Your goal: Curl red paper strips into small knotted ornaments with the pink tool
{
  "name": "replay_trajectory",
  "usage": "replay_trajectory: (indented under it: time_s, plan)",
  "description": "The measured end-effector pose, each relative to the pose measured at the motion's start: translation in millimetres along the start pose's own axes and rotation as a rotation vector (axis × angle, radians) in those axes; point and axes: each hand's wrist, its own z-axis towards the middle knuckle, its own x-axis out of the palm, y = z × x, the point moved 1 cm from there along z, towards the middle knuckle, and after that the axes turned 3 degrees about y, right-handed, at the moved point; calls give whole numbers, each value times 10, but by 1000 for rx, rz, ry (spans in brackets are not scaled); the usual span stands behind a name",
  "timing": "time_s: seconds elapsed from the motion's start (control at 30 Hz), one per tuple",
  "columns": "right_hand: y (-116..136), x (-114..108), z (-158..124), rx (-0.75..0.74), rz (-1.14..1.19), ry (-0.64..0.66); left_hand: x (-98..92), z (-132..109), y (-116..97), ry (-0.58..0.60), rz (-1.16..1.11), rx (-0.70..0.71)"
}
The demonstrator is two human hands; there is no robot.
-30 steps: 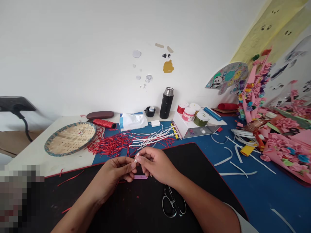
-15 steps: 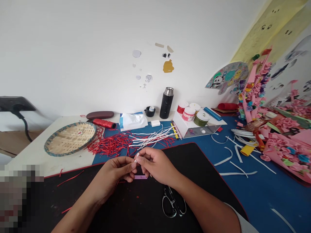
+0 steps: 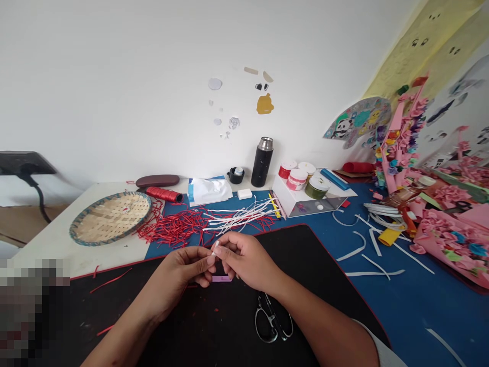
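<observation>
Between the fingertips of both hands is a small white strip (image 3: 216, 246), mostly covered by the fingers. My left hand (image 3: 193, 262) pinches its lower end between thumb and index finger. My right hand (image 3: 239, 255) grips the upper end, thumb on top. Both hands are held close together above the black mat (image 3: 206, 326). Just beneath them lies a flat purple piece (image 3: 222, 279), partly hidden by the hands. Scissors (image 3: 273, 323) rest on the mat beside my right forearm, their blades out of sight under it.
Behind the hands lie red cords (image 3: 175, 227) and white cords (image 3: 237, 216). A woven basket (image 3: 110, 219) stands at left. A black thermos (image 3: 262, 163) and paint jars (image 3: 297, 179) are at the back. White strips (image 3: 372, 274) and pink paper flowers (image 3: 451, 234) lie at right.
</observation>
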Motion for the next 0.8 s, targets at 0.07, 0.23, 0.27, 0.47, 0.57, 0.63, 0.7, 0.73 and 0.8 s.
replay_trajectory:
  time_s: [0.07,0.23,0.27,0.47,0.57,0.63,0.7,0.73,0.8]
  plan:
    - [-1,2,2,-1,-1,-1,-5,-1,6,4,-2,1]
    - [2,9,1,-2,0,-3,-12,12,14,15,-3,3]
    - [4,10,0,-4,2,-3,-10,15,13,18,-1,5]
    - [16,16,-5,1,9,-6,-7,22,17,30,5,16]
    - [23,17,-9,7,10,-9,-21,27,37,35,6,10]
    - [25,14,-11,9,10,-8,-33,31,52,39,10,10]
    - [24,8,-11,8,8,-8,-41,32,59,40,15,13]
    - [23,6,-11,8,7,-7,-43,31,59,40,16,14]
    - [21,2,-10,9,2,-7,-38,26,51,42,22,13]
